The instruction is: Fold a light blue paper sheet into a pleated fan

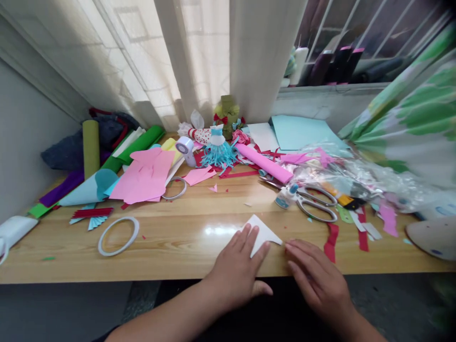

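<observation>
A small white piece of paper (264, 232), folded to a pointed shape, lies near the front edge of the wooden table. My left hand (240, 266) rests flat on its left part, fingers stretched out and covering some of it. My right hand (317, 273) is just to the right, its fingertips beside the paper's right corner; the fingers are extended, and I cannot tell whether they touch the corner. Beyond the hands stand a small glue bottle (286, 196) with a blue cap and a pair of scissors (317, 203) with metal handles.
Rolls of tape (118, 236) and pink paper sheets (144, 175) lie to the left. A fringed blue paper figure (218, 145) stands at the back, near a pink paper roll (264, 163). Clear plastic wrapping (377, 183) and red paper strips (331, 242) are on the right.
</observation>
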Motion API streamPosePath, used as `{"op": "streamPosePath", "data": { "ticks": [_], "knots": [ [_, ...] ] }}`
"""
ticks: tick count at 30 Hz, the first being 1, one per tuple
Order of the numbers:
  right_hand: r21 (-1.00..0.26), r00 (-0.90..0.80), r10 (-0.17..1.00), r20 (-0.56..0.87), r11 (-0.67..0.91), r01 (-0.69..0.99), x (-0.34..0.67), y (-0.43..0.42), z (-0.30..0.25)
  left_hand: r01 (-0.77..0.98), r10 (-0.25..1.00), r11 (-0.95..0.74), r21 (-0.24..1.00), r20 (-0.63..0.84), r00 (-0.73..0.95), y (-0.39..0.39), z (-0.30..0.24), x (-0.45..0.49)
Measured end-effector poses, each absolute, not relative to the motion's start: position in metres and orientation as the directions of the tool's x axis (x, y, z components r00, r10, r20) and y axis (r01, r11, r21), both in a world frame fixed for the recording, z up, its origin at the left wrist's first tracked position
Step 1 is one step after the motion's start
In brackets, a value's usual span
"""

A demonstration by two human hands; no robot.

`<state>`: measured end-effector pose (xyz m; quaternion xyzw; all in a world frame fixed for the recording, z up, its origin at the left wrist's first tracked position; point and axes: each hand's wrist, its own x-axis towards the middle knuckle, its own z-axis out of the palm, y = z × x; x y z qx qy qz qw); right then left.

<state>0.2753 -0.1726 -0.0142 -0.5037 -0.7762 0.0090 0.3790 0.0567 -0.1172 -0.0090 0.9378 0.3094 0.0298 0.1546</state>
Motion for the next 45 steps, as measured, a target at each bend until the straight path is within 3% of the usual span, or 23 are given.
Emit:
{"op": "streamPosePath", "data": {
  "ticks": [7, 14, 16, 19, 21, 24, 28, 31, 38, 42, 45],
  "knots": [
    [-0.368, -0.222, 0.795, 0.564, 0.483, 0.795, 0.285, -0.181, -0.026, 0.455, 0.467, -0.86, 0.23, -0.001, 0.884, -0.138, -0.008, 0.024],
    [-0.298, -0.278, 0.805, 0.524, 0.48, 0.825, 0.279, -0.183, -0.036, 0.624, 0.627, -0.779, 0.066, 0.081, 0.775, -0.108, -0.011, -0.016],
    [-0.34, -0.212, 0.815, 0.539, 0.441, 0.83, 0.281, -0.18, -0.032, 0.633, 0.636, -0.77, 0.082, 0.015, 0.771, -0.088, -0.007, 0.0],
    [-0.453, 0.017, 0.827, 0.562, 0.291, 0.843, 0.291, -0.163, -0.019, 0.618, 0.611, -0.771, 0.156, -0.093, 0.786, -0.068, 0.001, 0.04],
    [-0.545, 0.183, 0.809, 0.558, 0.191, 0.816, 0.299, -0.144, -0.007, 0.51, 0.496, -0.825, 0.243, -0.121, 0.86, -0.067, 0.003, 0.067],
    [-0.715, 0.32, 0.846, 0.426, 0.098, 0.693, 0.307, -0.109, 0.005, 0.358, 0.355, -0.867, 0.348, -0.073, 0.932, -0.081, 0.003, 0.092],
    [-0.792, 0.313, 0.915, 0.253, 0.01, 0.611, 0.301, -0.071, 0.005, 0.268, 0.288, -0.891, 0.368, 0.0, 0.958, -0.101, -0.001, 0.088],
    [-0.759, 0.273, 0.939, 0.209, -0.021, 0.651, 0.294, -0.06, 0.003, 0.254, 0.287, -0.924, 0.286, 0.08, 0.955, -0.104, -0.004, 0.066],
    [-0.699, 0.163, 0.945, 0.285, 0.088, 0.709, 0.303, -0.033, 0.039, 0.408, 0.384, -0.907, -0.099, 0.199, 0.902, -0.072, -0.012, 0.017],
    [-0.683, 0.162, 0.939, 0.302, 0.095, 0.725, 0.296, 0.036, 0.06, 0.503, 0.467, -0.857, -0.111, 0.247, 0.849, -0.053, -0.016, 0.007],
    [-0.663, 0.071, 0.953, 0.295, 0.151, 0.733, 0.265, 0.087, 0.061, 0.565, 0.521, -0.821, -0.079, 0.3, 0.799, -0.042, -0.017, -0.006]
  ]
}}
